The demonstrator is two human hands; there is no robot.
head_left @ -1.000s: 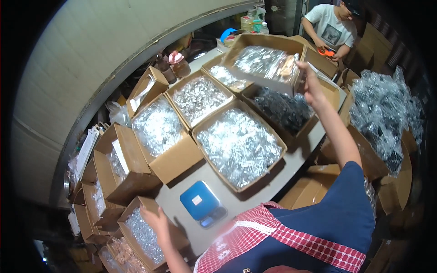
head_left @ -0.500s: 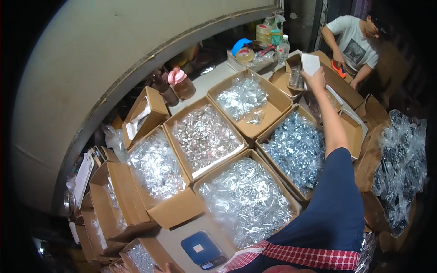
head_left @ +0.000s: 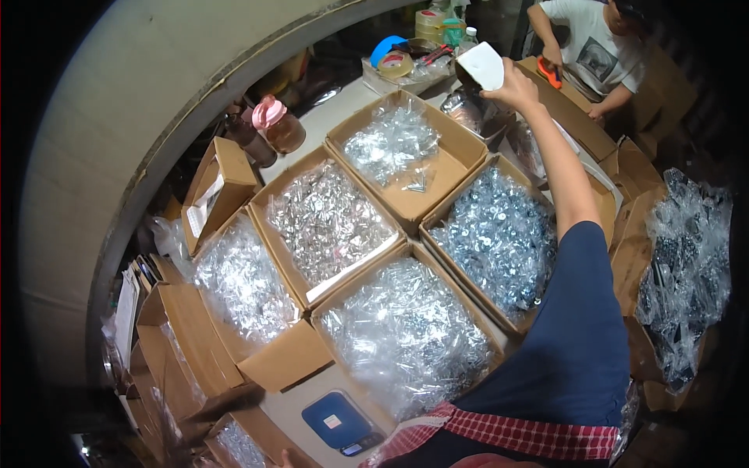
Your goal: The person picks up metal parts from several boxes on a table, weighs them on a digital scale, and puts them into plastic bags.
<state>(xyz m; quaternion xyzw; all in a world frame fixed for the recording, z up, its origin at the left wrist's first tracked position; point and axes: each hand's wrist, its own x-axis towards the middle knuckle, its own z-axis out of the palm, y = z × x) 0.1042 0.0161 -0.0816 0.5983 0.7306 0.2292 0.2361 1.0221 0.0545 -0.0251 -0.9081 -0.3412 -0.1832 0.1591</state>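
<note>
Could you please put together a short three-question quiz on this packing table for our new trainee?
1. True or false: the right hand holds a white plastic scoop above the far cardboard boxes.
2. What lies on the table edge nearest the person? A) a small blue digital scale B) a red bucket C) a green bottle
3. Fill in: the brown cardboard box of loose silver washers lies under the outstretched ___ arm.

Key: 1 true; 2 A; 3 right. The left hand barely shows at the lower edge, so its grip cannot be judged.
</note>
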